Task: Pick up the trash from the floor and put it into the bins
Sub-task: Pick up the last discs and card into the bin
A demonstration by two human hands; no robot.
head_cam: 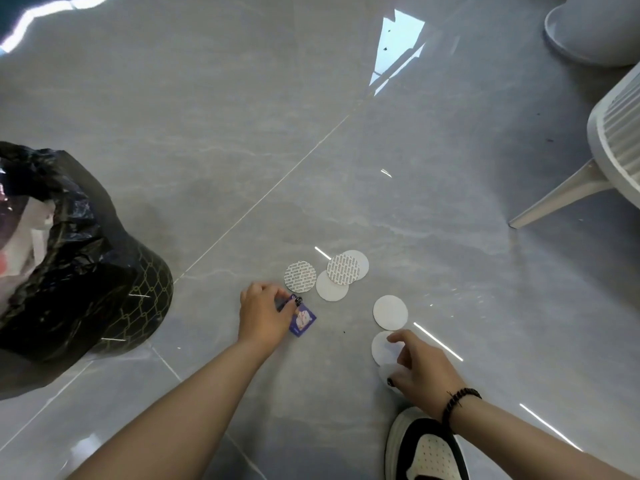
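Left hand [265,315]: I see it pinching purple packet [302,318] on floor [242,168] | right hand [420,367]: fingering white disc [382,348], grasp uncertain | advice: slide fingernail under edges, then lift toward black-lined bin [69,258].

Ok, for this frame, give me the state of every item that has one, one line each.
Black bag-lined bin: open, trash inside.
Small purple printed wrapper: on the floor, pinched by the left hand.
Plain white paper disc: flat on the floor, touched by the right hand.
Printed white disc: flat, untouched.
Three overlapping white discs: on the floor, untouched.
Lone white disc: flat, untouched.
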